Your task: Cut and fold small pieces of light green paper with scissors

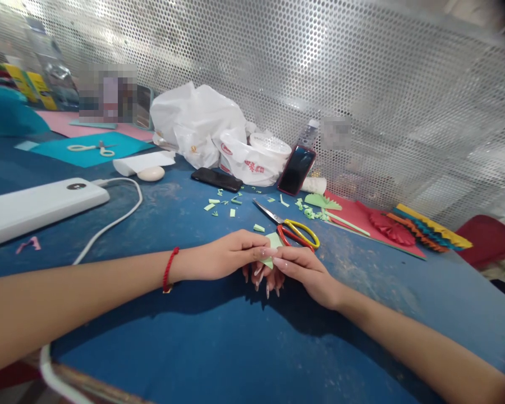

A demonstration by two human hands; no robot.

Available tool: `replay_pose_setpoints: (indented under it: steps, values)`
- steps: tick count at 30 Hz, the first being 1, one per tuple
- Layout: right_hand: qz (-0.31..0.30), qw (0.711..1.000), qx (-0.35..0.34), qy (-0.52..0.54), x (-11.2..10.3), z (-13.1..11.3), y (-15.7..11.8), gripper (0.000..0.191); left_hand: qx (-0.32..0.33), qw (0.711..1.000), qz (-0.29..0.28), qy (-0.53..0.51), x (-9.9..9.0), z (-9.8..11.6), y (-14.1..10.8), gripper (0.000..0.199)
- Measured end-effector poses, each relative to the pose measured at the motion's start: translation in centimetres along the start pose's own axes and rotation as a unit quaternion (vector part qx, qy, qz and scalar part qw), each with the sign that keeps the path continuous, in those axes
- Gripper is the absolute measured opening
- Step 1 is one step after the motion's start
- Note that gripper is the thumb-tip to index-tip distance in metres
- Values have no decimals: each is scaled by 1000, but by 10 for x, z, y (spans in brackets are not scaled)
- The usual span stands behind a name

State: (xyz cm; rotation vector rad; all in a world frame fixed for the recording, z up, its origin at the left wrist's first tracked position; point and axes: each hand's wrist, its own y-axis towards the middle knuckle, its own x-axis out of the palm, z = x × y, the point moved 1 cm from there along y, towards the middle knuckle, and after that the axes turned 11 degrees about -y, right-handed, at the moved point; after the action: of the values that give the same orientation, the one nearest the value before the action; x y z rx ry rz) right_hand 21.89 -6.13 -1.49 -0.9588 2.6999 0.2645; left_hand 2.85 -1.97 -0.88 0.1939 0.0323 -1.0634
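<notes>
Both my hands meet over the near middle of the blue table, pinching one small piece of light green paper [274, 240] between them. My left hand [235, 251], with a red cord bracelet at the wrist, grips its left side with thumb and fingers. From the right, my right hand [307, 270] closes thumb and fingers on the paper's other edge. Much of the paper is hidden by the fingers. Just beyond the hands lie scissors [284, 223] with one yellow and one red handle. Several green paper scraps [232, 212] are scattered past them.
A white power bank [46, 207] with a cable [109, 227] lies at left. Behind are a black phone [217, 179], a propped phone [297, 169], a white plastic bag [197, 120] and white-handled scissors [103, 148]. Red paper [349, 210] and folded paper strips [433, 227] lie at right.
</notes>
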Motion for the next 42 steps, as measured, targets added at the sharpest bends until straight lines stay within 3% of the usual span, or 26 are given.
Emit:
replay_pose_setpoints:
  steps: [16,32,36,42]
  values:
    - [4,1000,19,-5,4,-2,0,18,-40,999,25,-5,4,4,-1,40]
    - [23,997,51,-54,3,3,0,28,-11,996,41,84,10,5,-6,39]
    - [33,995,46,-85,7,0,-1,28,-32,997,25,66,10,4,-7,45]
    - [2,994,20,-104,12,-2,-3,25,-51,996,-32,72,10,7,-7,46]
